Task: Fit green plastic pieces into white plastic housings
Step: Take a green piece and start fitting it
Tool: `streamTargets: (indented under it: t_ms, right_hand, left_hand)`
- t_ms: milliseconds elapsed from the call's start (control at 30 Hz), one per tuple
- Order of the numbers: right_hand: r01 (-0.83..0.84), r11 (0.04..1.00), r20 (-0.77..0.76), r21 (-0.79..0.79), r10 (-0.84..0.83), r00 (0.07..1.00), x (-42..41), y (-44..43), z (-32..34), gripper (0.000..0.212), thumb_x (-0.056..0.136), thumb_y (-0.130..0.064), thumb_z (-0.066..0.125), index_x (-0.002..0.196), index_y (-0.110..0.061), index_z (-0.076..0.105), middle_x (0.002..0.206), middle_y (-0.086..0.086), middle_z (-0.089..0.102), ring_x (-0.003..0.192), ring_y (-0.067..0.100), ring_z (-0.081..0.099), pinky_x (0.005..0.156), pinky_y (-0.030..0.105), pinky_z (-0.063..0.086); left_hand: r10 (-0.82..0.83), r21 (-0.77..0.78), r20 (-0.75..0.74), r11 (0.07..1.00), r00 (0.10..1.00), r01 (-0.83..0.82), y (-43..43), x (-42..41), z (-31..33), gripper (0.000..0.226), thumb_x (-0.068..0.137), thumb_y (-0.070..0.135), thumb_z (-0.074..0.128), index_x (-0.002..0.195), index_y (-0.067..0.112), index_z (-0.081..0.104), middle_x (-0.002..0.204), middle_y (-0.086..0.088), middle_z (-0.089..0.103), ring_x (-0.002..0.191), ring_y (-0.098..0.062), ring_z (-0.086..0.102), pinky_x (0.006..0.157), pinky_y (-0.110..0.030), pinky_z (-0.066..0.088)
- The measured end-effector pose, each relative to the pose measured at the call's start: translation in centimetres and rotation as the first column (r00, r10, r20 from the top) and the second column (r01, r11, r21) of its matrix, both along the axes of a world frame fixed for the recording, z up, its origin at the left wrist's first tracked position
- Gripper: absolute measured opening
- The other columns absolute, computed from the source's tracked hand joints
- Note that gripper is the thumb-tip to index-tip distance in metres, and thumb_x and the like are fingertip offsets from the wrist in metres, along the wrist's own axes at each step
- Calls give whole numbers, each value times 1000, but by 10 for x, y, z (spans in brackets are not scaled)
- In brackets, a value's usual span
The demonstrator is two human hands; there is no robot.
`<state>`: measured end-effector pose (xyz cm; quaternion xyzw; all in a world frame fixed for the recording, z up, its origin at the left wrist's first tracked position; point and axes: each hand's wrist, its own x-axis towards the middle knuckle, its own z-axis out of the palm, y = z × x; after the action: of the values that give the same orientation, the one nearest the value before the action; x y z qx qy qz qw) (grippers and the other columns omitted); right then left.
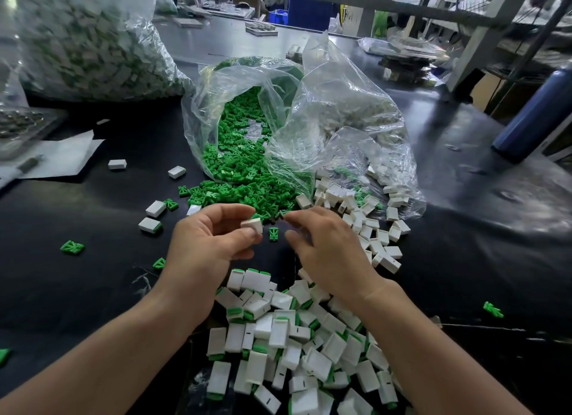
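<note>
L hand (207,244) pinches white housing (252,225). Green piece (273,233) lies on table (93,291) btwn hands, long axis pointing away. R hand (325,250) just beside it, fingers parted, seemingly empty.

Left hand (207,244) pinches white housing (252,224); right hand (328,253) seems loosely curled.

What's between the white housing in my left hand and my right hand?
One green piece on the black table, between the housing and the right hand, in the head view.
</note>
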<state>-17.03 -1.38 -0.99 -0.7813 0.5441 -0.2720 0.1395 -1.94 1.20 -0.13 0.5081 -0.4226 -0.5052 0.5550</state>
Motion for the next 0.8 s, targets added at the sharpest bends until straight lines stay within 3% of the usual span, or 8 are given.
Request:
streamTargets:
  t_ms: [133, 267, 433, 600, 700, 800]
  right_hand:
    - [-55, 997, -272, 50, 67, 960, 4, -2, -6, 39, 96, -27, 41, 136, -25, 43, 131, 1, 44, 119, 22, 33, 99, 35, 27]
    - [-93, 994, -355, 56, 107, 929, 5, -2, -3, 31, 96, -28, 41, 125, -30, 54, 130, -4, 46, 117, 20, 36, 94, 35, 26]
    - [-104, 994, -293, 17, 104, 950, 2, 1, 0, 16, 91, -16, 51, 102, -20, 61, 109, -3, 60, 104, 20, 50, 83, 32, 28]
    - [-68, 993, -199, 95, 86, 976, 1, 1, 1, 18, 88, -20, 58, 106, -17, 58, 105, 1, 53, 98, 24, 51, 85, 31, 36]
    - [-47, 994, -146, 102, 61, 987, -3, 2, 2, 13, 85, -23, 63, 97, -18, 64, 90, -7, 47, 92, 18, 52, 76, 24, 34]
    - [-9, 993, 120, 115, -5, 993, -10, 2, 6, 6, 82, -16, 66, 81, -22, 67, 72, -17, 54, 70, -2, 52, 67, 16, 37]
  left_hand:
    - [-38, 0, -19, 999, 999, 38, 2, -2, -1, 26, 81, -12, 56, 80, 12, 66, 65, 3, 70, 65, -8, 66, 57, -15, 53]
    - [-56, 7, -48, 998, 997, 57, 2, -3, -2, 25, 80, -13, 56, 79, 10, 65, 66, 0, 70, 67, -10, 67, 59, -16, 54]
    - [-82, 12, -30, 997, 996, 82, 3, -5, -1, 23, 76, -12, 60, 76, 11, 66, 68, 0, 71, 69, -13, 67, 58, -17, 54]
    - [-112, 18, -46, 993, 993, 113, 4, -4, 0, 23, 79, -13, 57, 79, 8, 65, 67, -1, 71, 66, -12, 68, 57, -17, 54]
    - [-131, 24, -73, 991, 989, 133, 5, -4, 1, 19, 80, -12, 57, 82, 6, 63, 67, -2, 70, 65, -14, 70, 56, -18, 54]
    - [-143, 27, -91, 989, 985, 146, 5, -4, 2, 15, 80, -10, 58, 81, 5, 63, 66, -2, 70, 65, -15, 70, 55, -19, 55]
